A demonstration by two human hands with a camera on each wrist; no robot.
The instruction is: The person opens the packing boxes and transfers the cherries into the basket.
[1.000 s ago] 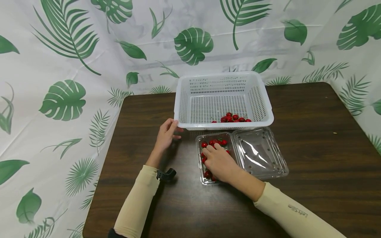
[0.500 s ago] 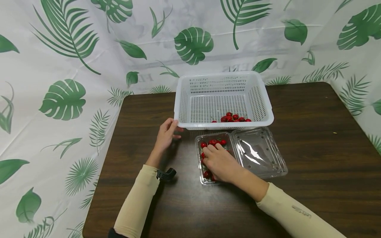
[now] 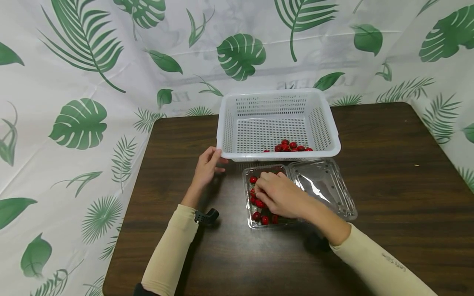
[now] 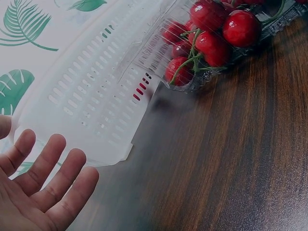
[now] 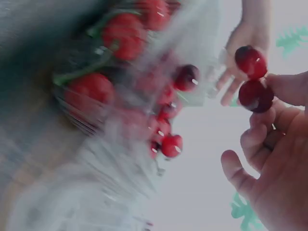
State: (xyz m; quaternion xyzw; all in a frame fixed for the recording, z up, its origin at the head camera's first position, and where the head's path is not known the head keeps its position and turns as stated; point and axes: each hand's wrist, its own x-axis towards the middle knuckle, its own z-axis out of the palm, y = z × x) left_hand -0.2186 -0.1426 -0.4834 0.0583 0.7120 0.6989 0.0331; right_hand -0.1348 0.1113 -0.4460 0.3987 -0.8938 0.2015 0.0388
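My right hand (image 3: 279, 193) is over the clear plastic clamshell box (image 3: 249, 213), which holds red cherries (image 3: 256, 216). In the right wrist view, its thumb and fingers pinch two dark red cherries (image 5: 255, 95). My left hand (image 3: 205, 168) is at the near left corner of the white slotted basket (image 3: 281, 156). The thumb touches the basket's rim, while the other fingers extend loosely below it, as the left wrist view shows. More cherries (image 3: 293, 145) lie inside the basket, partly hidden by its front wall. Some box cherries are covered by my right hand.
The box's transparent lid (image 3: 322, 185) lies folded back to the right, near the basket's front wall. Everything stands on a dark wooden table (image 3: 400, 185). Behind it hangs a white leaf-print cloth (image 3: 200, 53). A black strap (image 3: 207, 216) is on my left wrist.
My right hand has shifted right and lifted within the box area, uncovering several cherries at the near left. The box has barely shifted. My left hand and the basket stay in place.
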